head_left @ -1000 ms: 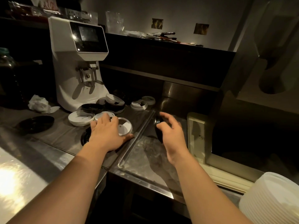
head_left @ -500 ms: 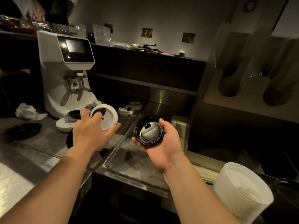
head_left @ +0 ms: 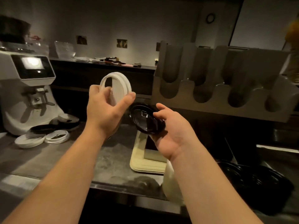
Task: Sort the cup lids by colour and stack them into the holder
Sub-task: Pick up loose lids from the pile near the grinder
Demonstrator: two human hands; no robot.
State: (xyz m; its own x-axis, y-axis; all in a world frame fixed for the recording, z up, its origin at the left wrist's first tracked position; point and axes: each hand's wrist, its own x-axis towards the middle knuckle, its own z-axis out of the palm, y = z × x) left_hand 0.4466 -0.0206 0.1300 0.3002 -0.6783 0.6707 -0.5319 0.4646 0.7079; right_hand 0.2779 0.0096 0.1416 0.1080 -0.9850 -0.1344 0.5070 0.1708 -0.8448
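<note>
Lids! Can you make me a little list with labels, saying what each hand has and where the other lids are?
left hand: holds a white lid, lifted up and tipped on its edge
right hand: holds a black lid, lower and tilted
holder: grey, several slots, behind the hands on the right; too dim to see what is inside
loose white lids: lying on the counter at the left
grinder: white machine just behind those lids
</note>
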